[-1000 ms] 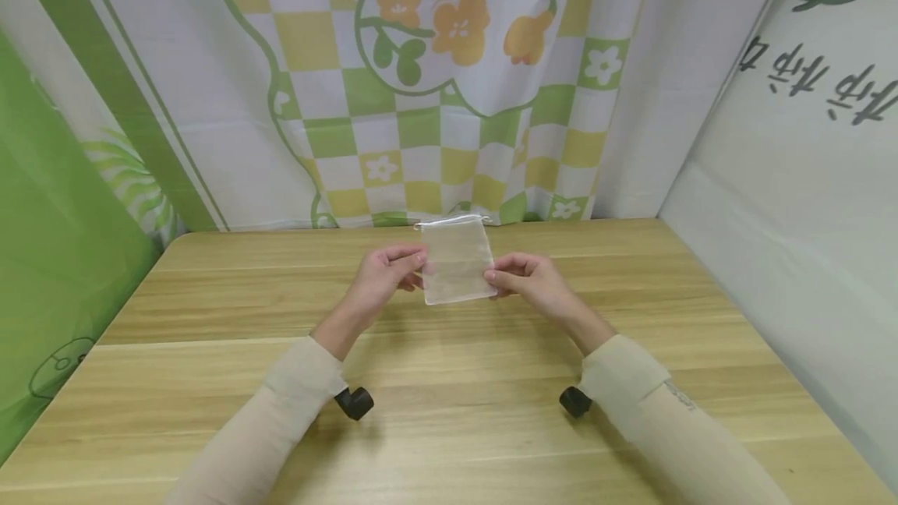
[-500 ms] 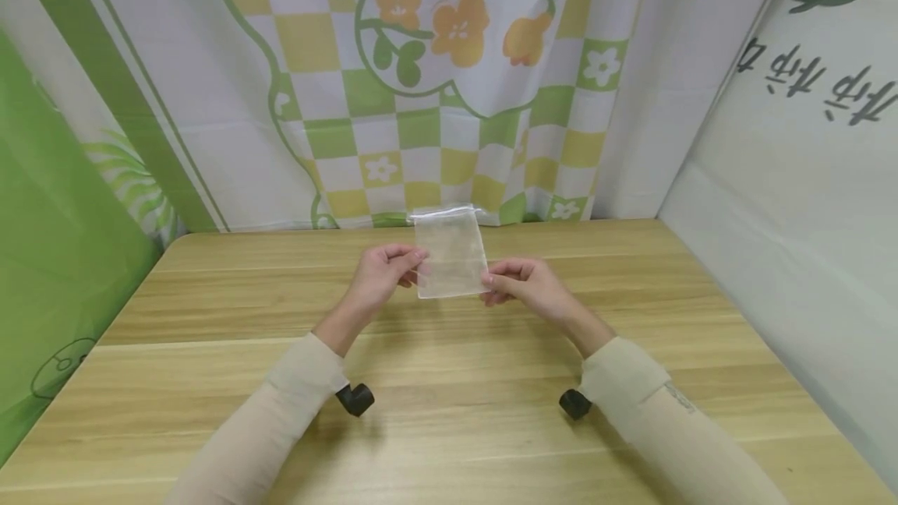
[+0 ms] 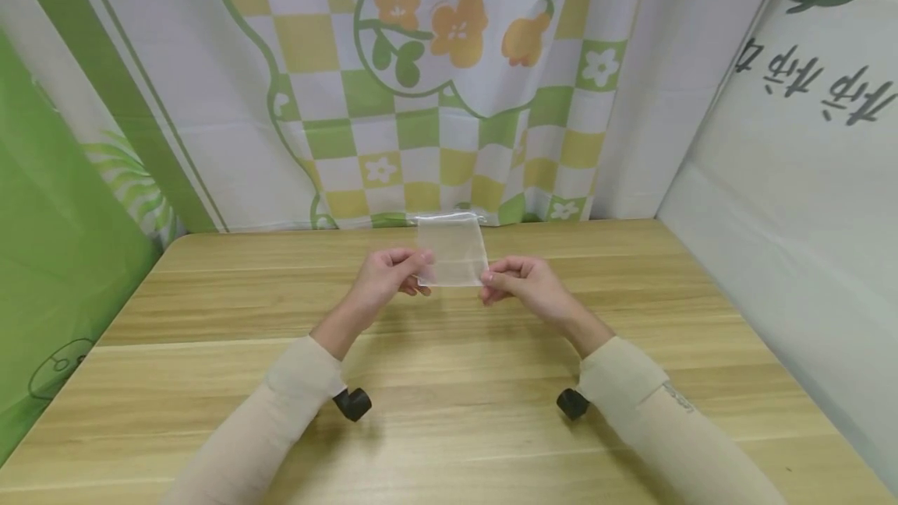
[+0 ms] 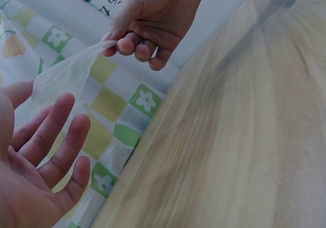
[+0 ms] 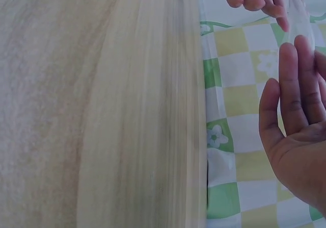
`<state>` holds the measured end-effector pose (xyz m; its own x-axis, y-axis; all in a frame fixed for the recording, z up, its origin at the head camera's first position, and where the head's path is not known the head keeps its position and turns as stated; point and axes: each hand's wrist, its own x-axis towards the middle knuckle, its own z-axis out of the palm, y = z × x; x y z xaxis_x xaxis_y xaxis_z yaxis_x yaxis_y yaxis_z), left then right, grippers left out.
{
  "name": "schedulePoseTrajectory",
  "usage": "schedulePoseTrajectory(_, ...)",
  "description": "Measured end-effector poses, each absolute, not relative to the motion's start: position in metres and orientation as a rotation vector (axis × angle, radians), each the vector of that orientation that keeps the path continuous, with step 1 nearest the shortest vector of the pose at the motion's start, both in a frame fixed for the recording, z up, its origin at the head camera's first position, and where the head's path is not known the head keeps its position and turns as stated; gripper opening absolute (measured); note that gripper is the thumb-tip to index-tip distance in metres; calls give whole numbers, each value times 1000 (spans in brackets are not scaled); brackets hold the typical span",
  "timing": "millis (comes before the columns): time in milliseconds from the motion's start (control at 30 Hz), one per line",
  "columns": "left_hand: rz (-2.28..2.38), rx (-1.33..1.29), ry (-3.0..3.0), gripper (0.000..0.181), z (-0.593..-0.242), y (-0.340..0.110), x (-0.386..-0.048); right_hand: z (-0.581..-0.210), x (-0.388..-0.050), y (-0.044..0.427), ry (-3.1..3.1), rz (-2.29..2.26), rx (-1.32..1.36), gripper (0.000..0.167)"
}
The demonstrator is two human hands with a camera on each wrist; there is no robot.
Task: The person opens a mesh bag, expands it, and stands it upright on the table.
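Note:
A small sheer white drawstring pouch (image 3: 452, 250) is held up over the far part of the table, its corded top edge away from the person. My left hand (image 3: 384, 279) pinches its left side near the lower corner between thumb and fingers. At the lower right corner, my right hand (image 3: 526, 283) pinches the cloth. In the left wrist view the pouch (image 4: 66, 77) stretches thin between the two hands. The right wrist view shows part of the pouch (image 5: 299, 21) beyond the fingers of my right hand (image 5: 300, 121). Whatever the pouch holds cannot be made out.
Beneath both forearms lies a wooden table (image 3: 449, 427). A checkered, flower-printed curtain (image 3: 379, 123) hangs behind its far edge, a green cloth (image 3: 63, 240) at the left and a white printed cloth (image 3: 807, 201) at the right. Black wrist mounts (image 3: 353, 404) stick out below the sleeves.
The pouch first rose slightly and shifted left, then its lower edge tipped up, so it now looks shorter. Both hands have kept their pinch, with the left fingers a little further over the cloth.

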<state>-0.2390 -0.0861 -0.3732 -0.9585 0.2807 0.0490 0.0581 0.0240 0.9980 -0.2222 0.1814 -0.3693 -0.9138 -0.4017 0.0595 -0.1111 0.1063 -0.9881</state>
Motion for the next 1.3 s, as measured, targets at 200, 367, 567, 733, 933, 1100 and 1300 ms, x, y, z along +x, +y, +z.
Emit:
schedulePoseTrajectory(200,2013,442,2092,36,-374,-87,-230,-368,-223,178,2171,-1961,-483,18)
schedulePoseTrajectory(367,2037,435,2067,26,-372,-87,-226,-368,-223,177,2167,-1994,-480,22)
schedulePoseTrajectory(567,2065,426,2036,16,-371,-86,-224,-368,-224,178,2167,-1998,-482,16)
schedulePoseTrajectory(733,2079,417,2031,16,-371,-84,-223,-369,-222,179,2179,-1996,-487,19)
schedulePoseTrajectory(933,2086,413,2010,20,-368,-82,-222,-371,-221,182,2240,-1980,-472,26)
schedulePoseTrajectory(1100,2103,413,1972,16,-365,-82,-221,-370,-221,185,2367,-1986,-474,25)
schedulePoseTrajectory(1300,2173,334,1866,15,-362,-81,-221,-364,-219,187,2441,-1966,-627,29)
